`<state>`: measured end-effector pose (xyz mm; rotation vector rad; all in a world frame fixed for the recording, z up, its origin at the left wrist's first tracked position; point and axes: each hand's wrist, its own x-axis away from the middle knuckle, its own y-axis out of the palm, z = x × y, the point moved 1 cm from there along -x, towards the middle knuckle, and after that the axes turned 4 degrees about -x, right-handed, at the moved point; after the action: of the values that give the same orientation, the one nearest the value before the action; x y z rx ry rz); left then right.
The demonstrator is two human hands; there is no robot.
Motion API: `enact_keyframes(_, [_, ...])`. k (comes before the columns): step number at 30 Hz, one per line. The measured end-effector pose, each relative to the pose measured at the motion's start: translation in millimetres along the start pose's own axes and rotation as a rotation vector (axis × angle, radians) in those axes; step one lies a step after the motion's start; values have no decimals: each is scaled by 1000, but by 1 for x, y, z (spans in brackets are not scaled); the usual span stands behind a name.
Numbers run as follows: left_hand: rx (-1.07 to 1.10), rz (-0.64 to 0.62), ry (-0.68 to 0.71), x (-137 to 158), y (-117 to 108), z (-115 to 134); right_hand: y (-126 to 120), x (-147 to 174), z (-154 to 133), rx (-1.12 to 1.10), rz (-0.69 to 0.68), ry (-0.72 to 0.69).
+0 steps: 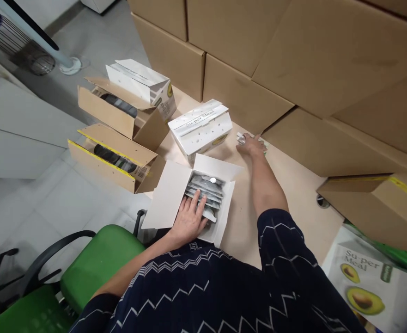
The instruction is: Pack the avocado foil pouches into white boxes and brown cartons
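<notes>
An open white carton (226,215) stands on the table close to my body, its flaps spread outward. Inside it, several grey flat sachets (206,187) stand in a row. My left hand (189,219) reaches over the carton's near left side, fingers stretched out and lying against the sachets. Farther off, my right hand (251,144) is down on the table beside the brown cartons, its fingers curled over a small white item (239,136) with a bit of green showing near it. Most of that item is hidden under the hand.
A closed white "Su-per Meal" box (201,127) sits beyond the open carton. Two open brown cartons (113,157) with dark packs are at the left. Large brown cartons (238,88) form a wall behind. Green chairs (102,259) stand at left; an avocado-printed box (362,282) is at right.
</notes>
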<state>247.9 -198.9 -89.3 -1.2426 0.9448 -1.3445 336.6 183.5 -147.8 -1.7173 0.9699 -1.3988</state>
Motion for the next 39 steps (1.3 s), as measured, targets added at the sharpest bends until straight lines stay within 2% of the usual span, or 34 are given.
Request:
enact_keyframes(4, [6, -9, -5, -2, -1, 0, 8, 44, 21, 44, 6, -148])
enact_keyframes(9, [9, 2, 10, -4, -2, 0, 57, 121, 63, 163, -19, -193])
enact_keyframes(13, [33, 25, 30, -5, 0, -1, 96, 180, 99, 60, 56, -252])
enact_keyframes(16, [92, 57, 41, -5, 1, -4, 105, 205, 121, -54, 75, -281])
enact_keyframes(20, [228, 114, 57, 2, -3, -9, 85, 220, 142, -299, 112, -240])
enact_keyframes(24, [379, 199, 74, 19, -14, -14, 39, 251, 143, -670, 316, -171])
enact_keyframes(27, [434, 295, 86, 30, -19, -18, 2, 289, 126, -905, 508, -253])
enact_keyframes(29, [434, 317, 94, 34, -18, -20, -14, 313, 111, -1018, 577, -342])
enact_keyframes(31, [412, 308, 96, 36, -16, -22, -22, 330, 94, -1084, 516, -455])
enact_keyframes(34, [353, 279, 97, 34, -12, -21, -19, 341, 67, -1073, 240, -666])
enact_keyframes(36, [301, 258, 96, 33, -11, -18, -14, 342, 53, -992, 101, -781])
enact_keyframes(39, [202, 227, 107, 31, -9, -12, -6, 338, 41, -772, 50, -871])
